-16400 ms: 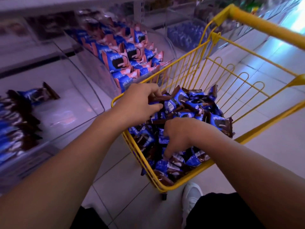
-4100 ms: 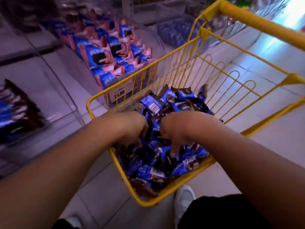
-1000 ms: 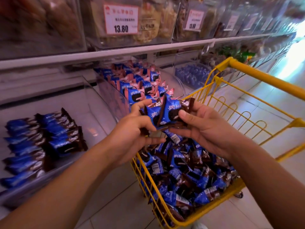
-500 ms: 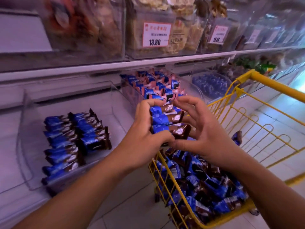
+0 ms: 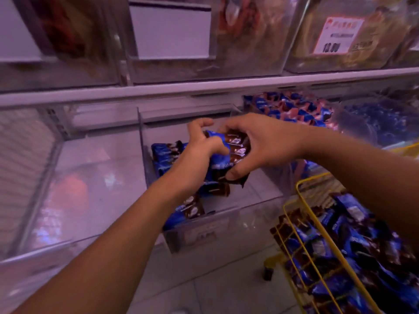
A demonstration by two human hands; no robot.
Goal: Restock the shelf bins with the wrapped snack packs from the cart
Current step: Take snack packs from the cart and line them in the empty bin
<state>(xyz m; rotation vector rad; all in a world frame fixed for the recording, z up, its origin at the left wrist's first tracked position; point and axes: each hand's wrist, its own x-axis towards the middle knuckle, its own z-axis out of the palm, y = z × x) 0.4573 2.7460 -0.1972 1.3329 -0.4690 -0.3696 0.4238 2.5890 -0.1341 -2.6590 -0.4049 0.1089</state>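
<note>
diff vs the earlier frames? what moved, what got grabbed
Both hands, left hand and right hand, lifted a stack of snack packs out of the yellow cart and carried it left, over the clear bin. Neither has let go. The packs already in the bin are unchanged.

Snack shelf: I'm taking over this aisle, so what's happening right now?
A person is restocking. Both hands, left hand and right hand, grip a bundle of blue-and-brown snack packs over the clear shelf bin, which already holds a row of packs. The yellow cart on the right holds many more.
</note>
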